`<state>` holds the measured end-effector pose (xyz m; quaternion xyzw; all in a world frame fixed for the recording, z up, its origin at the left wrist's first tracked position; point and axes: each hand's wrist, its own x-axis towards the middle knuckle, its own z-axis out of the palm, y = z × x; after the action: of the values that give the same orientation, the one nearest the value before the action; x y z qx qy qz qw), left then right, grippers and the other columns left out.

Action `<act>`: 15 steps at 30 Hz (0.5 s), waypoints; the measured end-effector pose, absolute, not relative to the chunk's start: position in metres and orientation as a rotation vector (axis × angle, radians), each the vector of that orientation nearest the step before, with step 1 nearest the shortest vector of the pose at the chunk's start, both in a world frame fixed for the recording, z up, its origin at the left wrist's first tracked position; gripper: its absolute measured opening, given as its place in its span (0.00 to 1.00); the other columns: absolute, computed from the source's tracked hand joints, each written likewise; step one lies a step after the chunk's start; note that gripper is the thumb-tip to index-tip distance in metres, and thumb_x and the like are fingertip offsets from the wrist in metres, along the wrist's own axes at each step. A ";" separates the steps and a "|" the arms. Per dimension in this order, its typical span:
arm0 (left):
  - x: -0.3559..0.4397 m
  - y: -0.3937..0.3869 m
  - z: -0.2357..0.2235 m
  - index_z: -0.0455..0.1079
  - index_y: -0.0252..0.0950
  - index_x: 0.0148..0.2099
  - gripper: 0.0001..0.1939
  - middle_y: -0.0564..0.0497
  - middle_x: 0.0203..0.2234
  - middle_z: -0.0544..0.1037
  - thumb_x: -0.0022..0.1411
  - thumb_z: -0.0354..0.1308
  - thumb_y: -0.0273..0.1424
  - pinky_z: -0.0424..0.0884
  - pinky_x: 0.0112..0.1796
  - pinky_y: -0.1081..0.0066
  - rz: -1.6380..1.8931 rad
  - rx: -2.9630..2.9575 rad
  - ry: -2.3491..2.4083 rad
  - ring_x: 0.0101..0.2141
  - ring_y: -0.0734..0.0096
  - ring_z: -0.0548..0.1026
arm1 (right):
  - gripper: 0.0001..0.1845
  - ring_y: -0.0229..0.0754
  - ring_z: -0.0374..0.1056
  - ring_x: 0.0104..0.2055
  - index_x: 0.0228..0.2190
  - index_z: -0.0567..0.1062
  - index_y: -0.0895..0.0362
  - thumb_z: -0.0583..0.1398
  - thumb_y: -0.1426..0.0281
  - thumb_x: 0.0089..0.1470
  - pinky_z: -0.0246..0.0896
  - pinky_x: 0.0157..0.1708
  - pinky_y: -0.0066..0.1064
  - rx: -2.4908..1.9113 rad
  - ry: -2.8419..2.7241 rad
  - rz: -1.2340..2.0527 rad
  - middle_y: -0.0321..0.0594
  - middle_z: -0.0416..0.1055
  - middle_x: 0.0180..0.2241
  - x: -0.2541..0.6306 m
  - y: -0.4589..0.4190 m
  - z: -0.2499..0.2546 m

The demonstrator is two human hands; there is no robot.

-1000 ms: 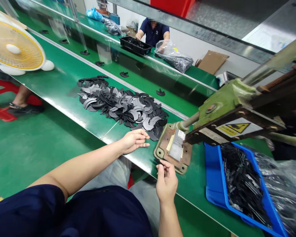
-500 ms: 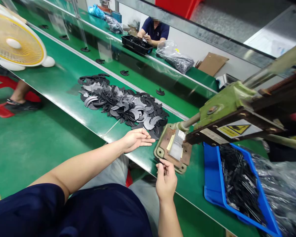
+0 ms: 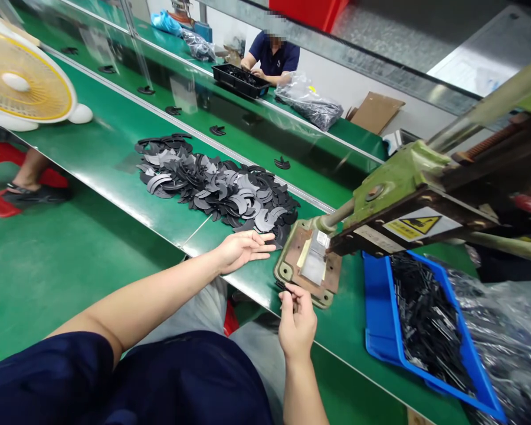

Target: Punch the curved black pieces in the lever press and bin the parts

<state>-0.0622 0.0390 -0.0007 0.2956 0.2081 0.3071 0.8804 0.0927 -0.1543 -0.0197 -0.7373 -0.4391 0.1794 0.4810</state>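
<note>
The left hand [image 3: 243, 252], fingers apart, is near dark pieces [image 3: 221, 188] — at the near edge of the desk [image 3: 100, 150], the right hand [image 3: 298, 321] pinches a black part [image 3: 281, 285].

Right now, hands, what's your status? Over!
Left hand loosely open beside dark pile. Right hand pinching small dark part. Press base just beyond right hand.

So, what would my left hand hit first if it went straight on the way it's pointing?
Your left hand would probably meet the near end of the dark pile, then the press base, though its height is hard to tell.
</note>
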 end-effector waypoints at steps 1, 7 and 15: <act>-0.062 0.039 0.000 0.74 0.31 0.33 0.03 0.34 0.66 0.70 0.56 0.66 0.21 0.67 0.62 0.44 0.638 0.614 0.434 0.59 0.41 0.77 | 0.21 0.42 0.76 0.36 0.47 0.77 0.56 0.58 0.52 0.66 0.73 0.39 0.34 -1.799 -1.073 0.434 0.43 0.79 0.36 0.093 -0.154 -0.020; -0.061 0.038 0.001 0.74 0.31 0.32 0.04 0.35 0.66 0.71 0.56 0.66 0.21 0.68 0.62 0.44 0.637 0.607 0.433 0.59 0.41 0.77 | 0.20 0.42 0.76 0.37 0.47 0.76 0.55 0.58 0.52 0.66 0.73 0.39 0.33 -1.799 -1.088 0.425 0.41 0.79 0.36 0.093 -0.155 -0.020; -0.061 0.038 0.000 0.74 0.31 0.33 0.04 0.36 0.66 0.71 0.57 0.66 0.22 0.70 0.60 0.47 0.638 0.612 0.433 0.59 0.43 0.77 | 0.21 0.42 0.76 0.37 0.46 0.77 0.55 0.58 0.52 0.66 0.73 0.39 0.34 -1.798 -1.096 0.401 0.43 0.79 0.36 0.093 -0.154 -0.019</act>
<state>-0.0613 0.0377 -0.0001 0.2936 0.2079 0.3065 0.8813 0.0932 -0.1541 -0.0191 -0.7366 -0.4490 0.1643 0.4783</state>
